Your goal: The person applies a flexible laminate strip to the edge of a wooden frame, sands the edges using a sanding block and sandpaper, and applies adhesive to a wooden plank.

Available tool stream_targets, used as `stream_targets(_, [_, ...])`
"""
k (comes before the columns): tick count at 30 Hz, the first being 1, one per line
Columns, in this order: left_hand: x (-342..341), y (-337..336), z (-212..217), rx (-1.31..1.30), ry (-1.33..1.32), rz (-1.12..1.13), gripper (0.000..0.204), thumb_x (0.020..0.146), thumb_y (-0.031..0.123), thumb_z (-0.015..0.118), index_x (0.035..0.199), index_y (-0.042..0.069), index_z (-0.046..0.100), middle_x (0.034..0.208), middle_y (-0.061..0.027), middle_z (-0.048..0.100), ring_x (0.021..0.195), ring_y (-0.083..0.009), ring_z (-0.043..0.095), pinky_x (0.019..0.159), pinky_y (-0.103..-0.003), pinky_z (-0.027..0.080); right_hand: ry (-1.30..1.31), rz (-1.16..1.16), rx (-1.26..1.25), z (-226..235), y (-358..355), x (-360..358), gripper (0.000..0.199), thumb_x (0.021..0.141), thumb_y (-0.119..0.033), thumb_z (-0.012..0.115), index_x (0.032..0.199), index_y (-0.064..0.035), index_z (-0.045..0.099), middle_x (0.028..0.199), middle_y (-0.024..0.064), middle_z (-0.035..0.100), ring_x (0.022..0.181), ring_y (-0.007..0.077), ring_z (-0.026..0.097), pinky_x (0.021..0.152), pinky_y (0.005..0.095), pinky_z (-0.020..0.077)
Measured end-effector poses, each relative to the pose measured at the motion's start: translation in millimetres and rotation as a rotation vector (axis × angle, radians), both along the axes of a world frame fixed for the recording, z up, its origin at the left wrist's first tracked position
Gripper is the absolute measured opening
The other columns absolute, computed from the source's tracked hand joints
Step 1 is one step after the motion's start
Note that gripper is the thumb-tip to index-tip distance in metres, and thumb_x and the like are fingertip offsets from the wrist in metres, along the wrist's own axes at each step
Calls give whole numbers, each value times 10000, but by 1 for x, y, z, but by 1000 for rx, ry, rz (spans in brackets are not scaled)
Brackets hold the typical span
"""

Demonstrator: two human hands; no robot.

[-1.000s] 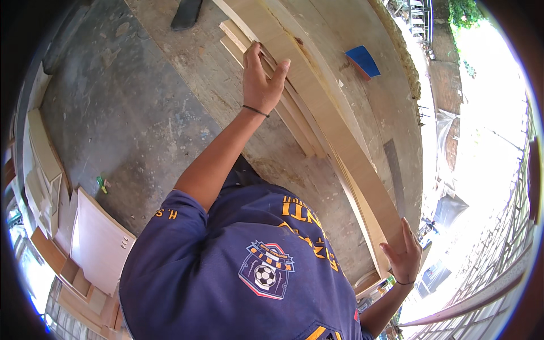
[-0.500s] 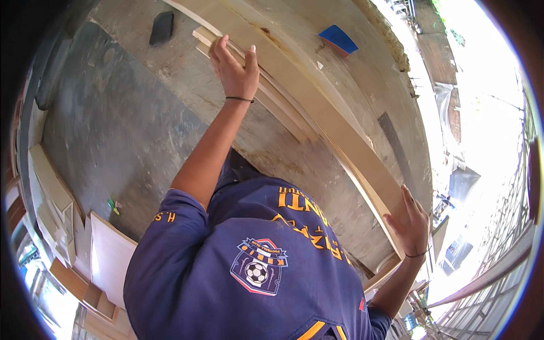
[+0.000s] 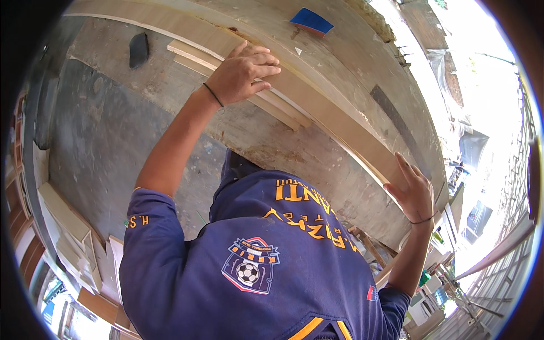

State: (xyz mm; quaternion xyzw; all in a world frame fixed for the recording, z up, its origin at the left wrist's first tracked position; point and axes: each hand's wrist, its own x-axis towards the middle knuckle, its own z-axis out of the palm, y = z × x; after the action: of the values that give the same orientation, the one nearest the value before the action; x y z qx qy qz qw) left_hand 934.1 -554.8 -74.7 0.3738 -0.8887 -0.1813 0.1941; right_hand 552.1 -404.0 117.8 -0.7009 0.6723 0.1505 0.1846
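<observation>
Left hand (image 3: 241, 71): raised, palm flat on the long plywood board (image 3: 317, 107); fingers (image 3: 263, 59) spread and slightly curled over the board's face, pressing on it rather than closing round it. A thin dark band circles the wrist.
Right hand (image 3: 413, 195): open, fingers (image 3: 405, 167) extended and parted, tips laid against the lower end of the same board; nothing is enclosed in the palm.
Long plywood board: pale, narrow, running diagonally from above the left fingers down to the right fingers, spanning both hands.
Wooden strips (image 3: 238, 76): shorter pale lengths lying just beneath the left fingers, alongside the board's lower edge.
Worktop (image 3: 317, 153): worn, stained surface behind the board and both hands.
Blue block (image 3: 311, 21): flat, blue, lying well beyond the left fingers, past the board.
Dark flat object (image 3: 138, 50): black, near the left fingers, on the far side from the right hand.
Stacked panels (image 3: 68, 238): pale sheets well below the left fingers, beside the shoulder of the person's blue shirt (image 3: 255, 266).
</observation>
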Motion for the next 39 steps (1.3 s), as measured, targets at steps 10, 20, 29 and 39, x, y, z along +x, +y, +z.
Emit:
stream_targets(10, [3,-6,-6,-15,39,-3,495,773,313,737,1235,185,615,1266,1,587,1257,-222,463,1114,-486,285,63,-17,27,-11,3,4,804,680,-255,801,1406,-202,461,973,102,645,914,309,630,817,425,494])
stream_targets(20, [-49,3,7,-61,-29,-133,766,687,463,782,1347,184,514,1432,-41,448,1402,-223,311,1157,-588,156,40,-33,16,-22,7,-1,748,694,-258,790,1379,-189,497,995,119,646,918,329,630,823,427,492])
stream_targets(29, [-82,-10,2,70,-84,-228,873,650,440,807,1400,164,454,1433,-50,462,1378,-242,358,1159,-583,124,64,-33,-9,-36,7,-8,687,742,-233,749,1379,-188,497,959,114,631,960,303,612,860,421,473])
stream_targets(39, [-80,-11,-1,32,-39,-245,848,642,430,787,1379,161,467,1371,-40,495,1327,-233,406,1142,-601,124,4,-107,10,-62,18,-16,736,735,-236,757,1410,-208,465,940,115,611,962,303,591,876,418,444])
